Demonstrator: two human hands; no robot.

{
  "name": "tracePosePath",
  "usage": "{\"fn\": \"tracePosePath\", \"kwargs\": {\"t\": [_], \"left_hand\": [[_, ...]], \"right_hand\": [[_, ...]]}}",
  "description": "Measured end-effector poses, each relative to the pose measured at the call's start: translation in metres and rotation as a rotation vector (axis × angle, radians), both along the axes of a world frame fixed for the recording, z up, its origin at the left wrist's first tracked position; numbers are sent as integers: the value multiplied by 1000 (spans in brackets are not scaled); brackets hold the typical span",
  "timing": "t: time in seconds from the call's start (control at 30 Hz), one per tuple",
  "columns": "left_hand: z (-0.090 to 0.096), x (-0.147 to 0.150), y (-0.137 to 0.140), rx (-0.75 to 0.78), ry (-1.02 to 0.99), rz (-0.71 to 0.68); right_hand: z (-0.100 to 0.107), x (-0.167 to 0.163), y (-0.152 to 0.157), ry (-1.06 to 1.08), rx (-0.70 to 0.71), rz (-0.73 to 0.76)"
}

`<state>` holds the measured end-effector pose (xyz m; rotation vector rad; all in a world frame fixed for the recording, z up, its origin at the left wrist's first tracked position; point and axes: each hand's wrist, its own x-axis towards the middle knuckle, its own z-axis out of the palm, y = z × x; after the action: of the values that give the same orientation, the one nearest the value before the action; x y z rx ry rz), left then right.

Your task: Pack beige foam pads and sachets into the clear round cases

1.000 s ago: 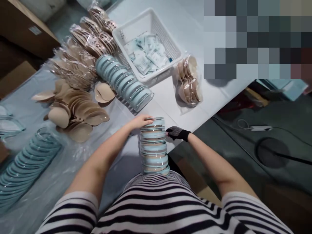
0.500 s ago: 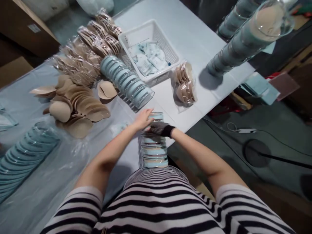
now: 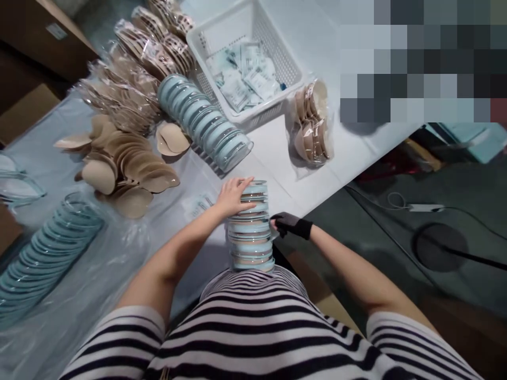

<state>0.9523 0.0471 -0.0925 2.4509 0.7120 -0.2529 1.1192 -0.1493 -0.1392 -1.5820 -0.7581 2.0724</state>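
Against my striped shirt leans a stack of clear plastic cases with light blue layers and beige pieces inside. My left hand is closed on the far left part of this stack, its thumb and fingers across the cases. On the stack's right side is my right hand, in a dark fingerless glove, with curled fingers at the edge of a case. Whether something small is pinched there I cannot make out. Just beyond lies a second row of similar blue-lined cases.
Loose beige bra cups and bagged cups cover the left. A white basket holds small packets. One bag of cups lies right of it. Nested teal shells lie at lower left. A cable runs on the floor.
My right hand has moved right, off the top of the stack to its side. My left hand remains on the stack, now spread further over it. The view has shifted slightly.
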Motion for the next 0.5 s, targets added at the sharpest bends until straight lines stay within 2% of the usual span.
{"fn": "tracePosePath", "kwargs": {"t": [0.07, 0.13, 0.2, 0.3, 0.37, 0.5], "left_hand": [[2, 1, 0, -4, -11, -12], [3, 2, 0, -14, -22, -5], [3, 1, 0, -25, -31, 4], [2, 1, 1, -27, -38, 2], [1, 1, 1, -27, -43, 5], [0, 1, 1, -29, -49, 0]], "right_hand": [[10, 5, 1, -43, 91, -132], [15, 6, 4, -207, 77, -172], [12, 1, 5, -317, -43, -129], [2, -13, 4, -303, -187, 16], [-5, -22, 3, -302, -176, 72], [-9, -25, 1, -331, -125, 82]]}}
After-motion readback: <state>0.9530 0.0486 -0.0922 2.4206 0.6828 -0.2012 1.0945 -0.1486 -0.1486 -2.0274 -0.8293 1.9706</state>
